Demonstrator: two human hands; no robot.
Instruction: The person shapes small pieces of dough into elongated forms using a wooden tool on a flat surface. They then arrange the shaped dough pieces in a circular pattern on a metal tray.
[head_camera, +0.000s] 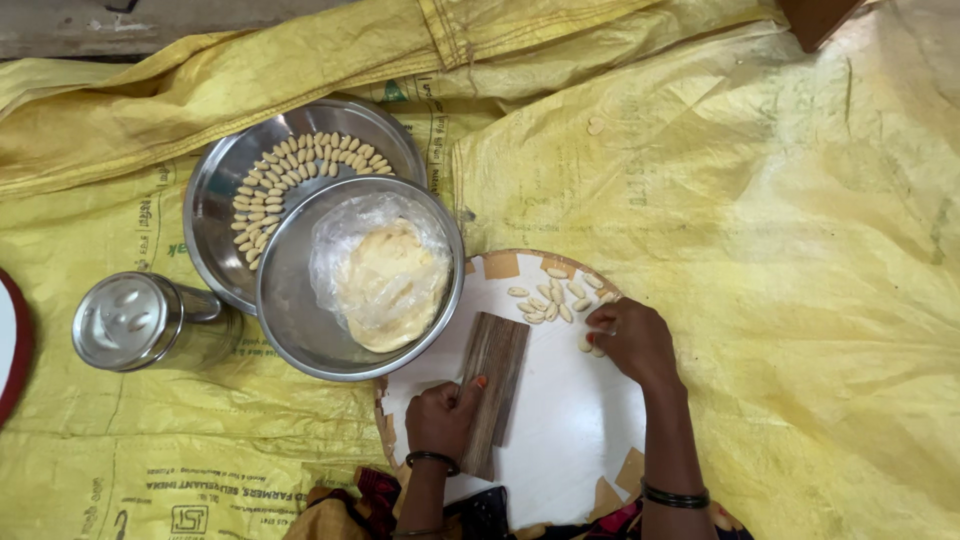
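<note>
Gripping the ridged wooden board (492, 388) on the round white board (560, 440), the left hand (440, 418) steadies it while the right hand (632, 340) pinches small dough pieces (590, 345) beside it.

Yellow woven sacks (760, 200), opened flat w/ folds, are covering the whole floor area. Dark green printed label blocks (190, 500) are showing at bottom left; more green print (445, 120) is running beside the steel bowls. No signs or screens.

Steel tumbler (145, 322) on yellow sacking (780, 250)
</note>
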